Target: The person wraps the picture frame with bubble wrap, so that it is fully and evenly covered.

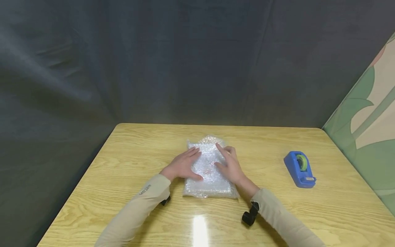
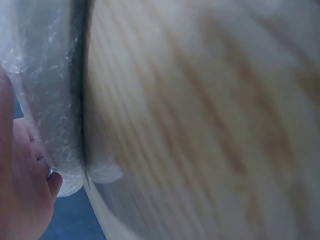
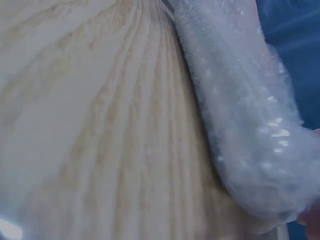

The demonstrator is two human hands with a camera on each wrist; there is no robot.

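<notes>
A flat package in clear bubble wrap (image 1: 207, 168) lies on the wooden table between both hands. My left hand (image 1: 183, 164) rests on its left side, fingers stretched towards the far edge and thumb across the wrap. On the right side, my right hand (image 1: 230, 167) touches the wrap with index finger and thumb extended; its other fingers bend near the far right edge, their tips hidden. In the left wrist view, part of a hand (image 2: 27, 195) shows beside the wrapped edge. The right wrist view shows the package's bulging wrapped side (image 3: 240, 110), with only slivers of fingers.
A blue tape dispenser (image 1: 299, 171) with a green tape roll (image 1: 302, 162) stands on the right of the wooden table (image 1: 123, 164). A dark curtain (image 1: 191, 61) hangs behind and to the left. A patterned panel (image 1: 370, 137) borders the right side.
</notes>
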